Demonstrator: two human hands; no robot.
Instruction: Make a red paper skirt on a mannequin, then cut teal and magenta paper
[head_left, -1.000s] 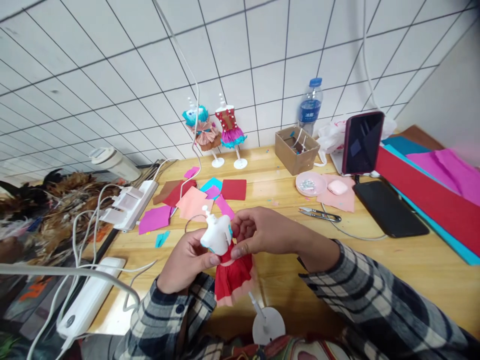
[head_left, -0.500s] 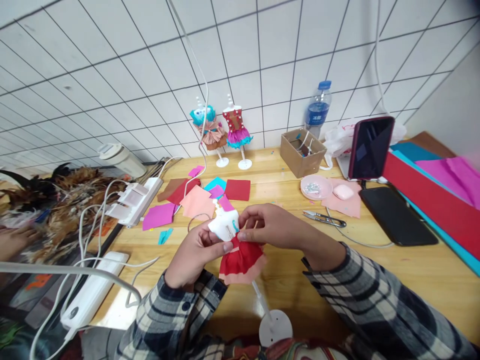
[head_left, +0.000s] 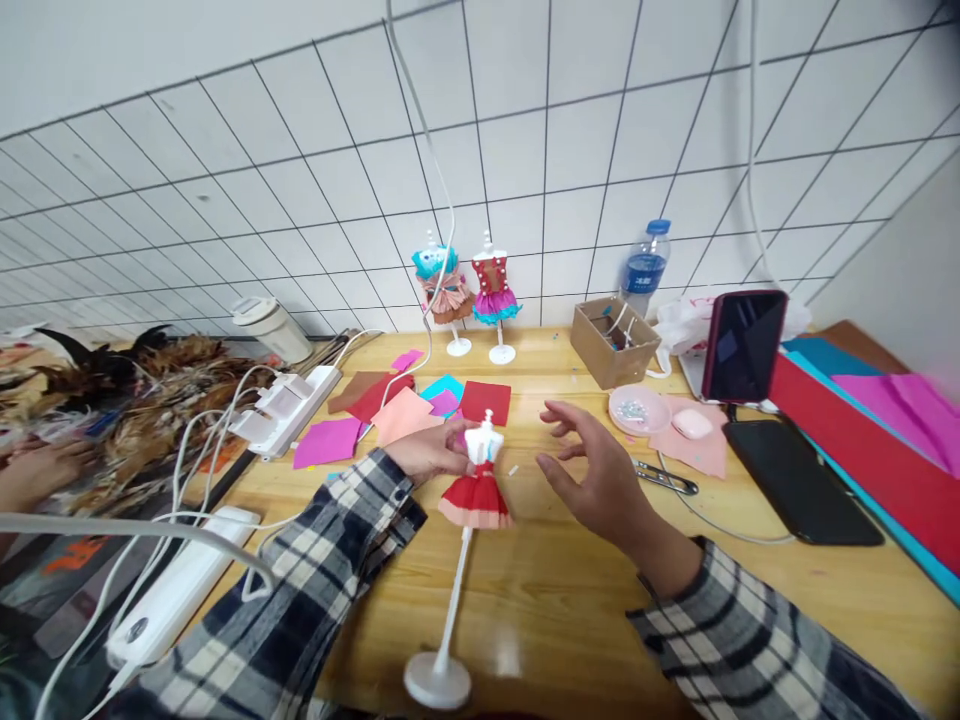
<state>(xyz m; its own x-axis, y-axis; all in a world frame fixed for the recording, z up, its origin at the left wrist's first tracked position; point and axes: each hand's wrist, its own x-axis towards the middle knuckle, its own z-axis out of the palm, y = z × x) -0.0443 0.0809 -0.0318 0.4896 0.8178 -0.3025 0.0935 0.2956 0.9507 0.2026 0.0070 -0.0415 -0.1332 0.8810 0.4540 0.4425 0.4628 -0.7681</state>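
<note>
A small white dress form (head_left: pixel 482 441) on a round-based stand is tilted above the table, dressed in a red paper skirt (head_left: pixel 475 495) with a pale pink hem. My left hand (head_left: pixel 433 450) is closed on its torso from the left side; some fingertips are hidden behind it. To the right, my right hand (head_left: pixel 589 475) is open with fingers apart, away from the dress form and holding nothing. Coloured paper squares, including a red one (head_left: pixel 486 402) and a peach one (head_left: pixel 405 415), lie beyond my left hand.
Two dressed forms (head_left: pixel 495 290) stand by the tiled wall. On the right are a cardboard box (head_left: pixel 613 360), a pink dish of beads (head_left: pixel 639 410), thread snips (head_left: pixel 666 478) and a black phone (head_left: pixel 802 485). Power strips (head_left: pixel 180 580), cables and another person's hand (head_left: pixel 37 475) are on the left.
My right hand has let go of the red skirt and moved right, its fingers opening. The dress form has turned more upright, its base swinging left, still in my left hand. The camera view has shifted.
</note>
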